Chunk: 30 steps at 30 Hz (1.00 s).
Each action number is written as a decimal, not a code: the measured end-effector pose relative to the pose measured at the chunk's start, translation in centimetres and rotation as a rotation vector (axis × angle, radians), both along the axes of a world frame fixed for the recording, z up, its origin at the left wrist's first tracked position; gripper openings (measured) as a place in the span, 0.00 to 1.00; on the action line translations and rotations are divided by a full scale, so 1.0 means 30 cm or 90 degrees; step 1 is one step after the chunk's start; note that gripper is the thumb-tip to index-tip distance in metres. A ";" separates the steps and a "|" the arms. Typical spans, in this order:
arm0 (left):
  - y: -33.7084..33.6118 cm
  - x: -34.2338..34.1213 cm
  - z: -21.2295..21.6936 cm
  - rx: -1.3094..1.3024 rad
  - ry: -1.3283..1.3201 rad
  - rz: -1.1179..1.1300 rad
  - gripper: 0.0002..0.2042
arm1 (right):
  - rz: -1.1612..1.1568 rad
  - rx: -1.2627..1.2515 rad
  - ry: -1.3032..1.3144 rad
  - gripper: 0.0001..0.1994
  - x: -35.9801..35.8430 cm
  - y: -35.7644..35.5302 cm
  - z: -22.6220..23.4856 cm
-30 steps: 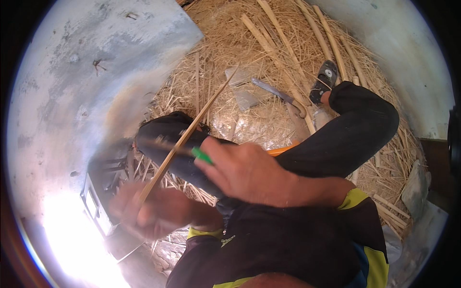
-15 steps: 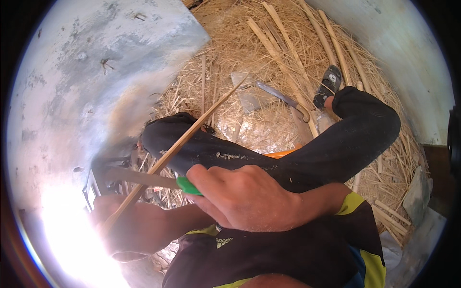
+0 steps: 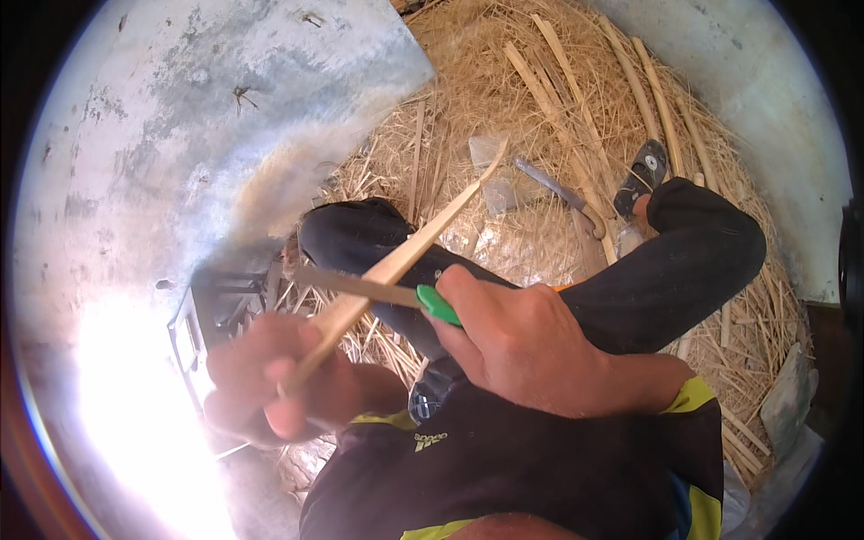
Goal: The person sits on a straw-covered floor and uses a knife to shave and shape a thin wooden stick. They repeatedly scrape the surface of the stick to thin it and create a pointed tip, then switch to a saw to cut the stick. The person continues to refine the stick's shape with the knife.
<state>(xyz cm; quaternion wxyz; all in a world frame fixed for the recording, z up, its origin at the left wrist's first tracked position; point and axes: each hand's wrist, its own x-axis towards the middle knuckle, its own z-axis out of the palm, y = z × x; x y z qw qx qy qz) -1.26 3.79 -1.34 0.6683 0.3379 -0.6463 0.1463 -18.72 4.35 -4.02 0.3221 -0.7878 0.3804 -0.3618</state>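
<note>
Knife (image 3: pixel 402 295) in right hand (image 3: pixel 525 340) | across pale strip (image 3: pixel 436 226) in left hand (image 3: pixel 261 373)

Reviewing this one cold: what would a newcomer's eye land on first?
At the centre, the green-handled knife in the right hand catches the eye, crossing a pale strip held by the blurred left hand. Next comes the white glare at lower left, then the straw-coloured litter towards the top.

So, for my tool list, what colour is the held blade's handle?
Green handle, clearest in the head view.

Green-handled knife (image 3: pixel 393 292) across slanting pale strip (image 3: pixel 405 259)
</note>
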 end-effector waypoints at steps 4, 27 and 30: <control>-0.018 -0.011 -0.002 0.000 -0.024 0.092 0.21 | -0.070 -0.091 -0.009 0.10 0.029 -0.014 -0.078; -0.055 -0.024 -0.019 0.046 0.074 0.041 0.21 | -0.082 0.021 0.010 0.11 0.056 -0.055 -0.140; -0.064 -0.033 -0.033 0.018 0.068 0.069 0.22 | -0.089 0.112 0.078 0.09 0.045 -0.087 -0.145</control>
